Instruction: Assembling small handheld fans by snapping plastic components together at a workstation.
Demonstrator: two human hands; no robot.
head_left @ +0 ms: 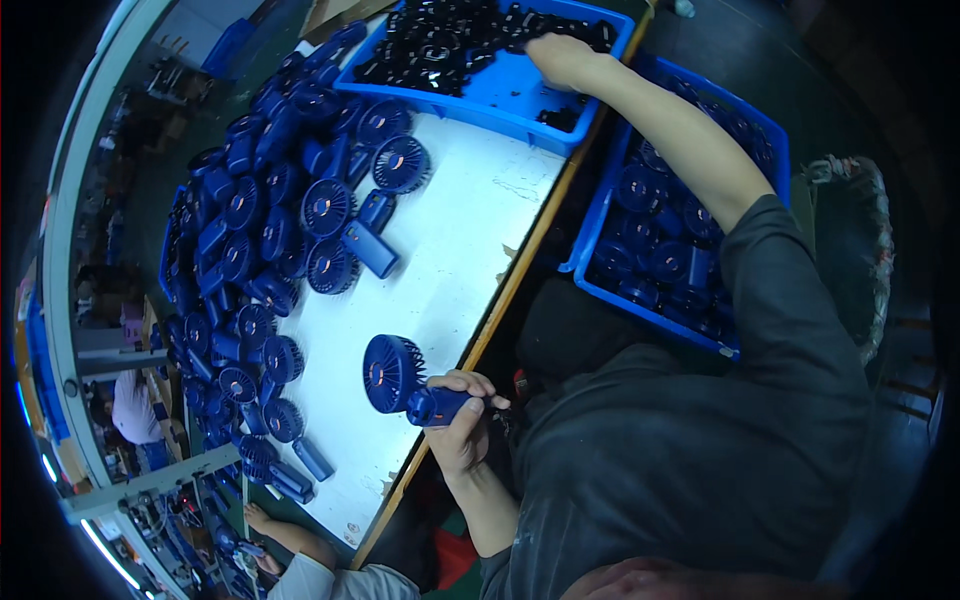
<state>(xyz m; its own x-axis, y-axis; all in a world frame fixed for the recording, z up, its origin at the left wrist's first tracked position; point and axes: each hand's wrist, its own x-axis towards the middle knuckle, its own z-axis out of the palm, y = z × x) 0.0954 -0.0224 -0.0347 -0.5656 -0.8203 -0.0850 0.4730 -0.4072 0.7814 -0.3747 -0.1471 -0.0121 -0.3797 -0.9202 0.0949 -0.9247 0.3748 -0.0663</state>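
My left hand (464, 425) is wrapped round the handle of a dark blue handheld fan (392, 374). The round slatted head of the fan points away from me, above the white tabletop near its wooden edge. My right hand (558, 62) reaches far out into a shallow blue bin (465, 104) of small glossy black parts (430, 50). Its fingers curl down at the edge of the parts, and what they pinch, if anything, is hidden.
Many blue handheld fans (285, 235) lie heaped along the far left of the white table (440, 240). Beside the table, a deeper blue crate (650, 335) holds more fans. Another person's hand (258, 518) works at the lower left.
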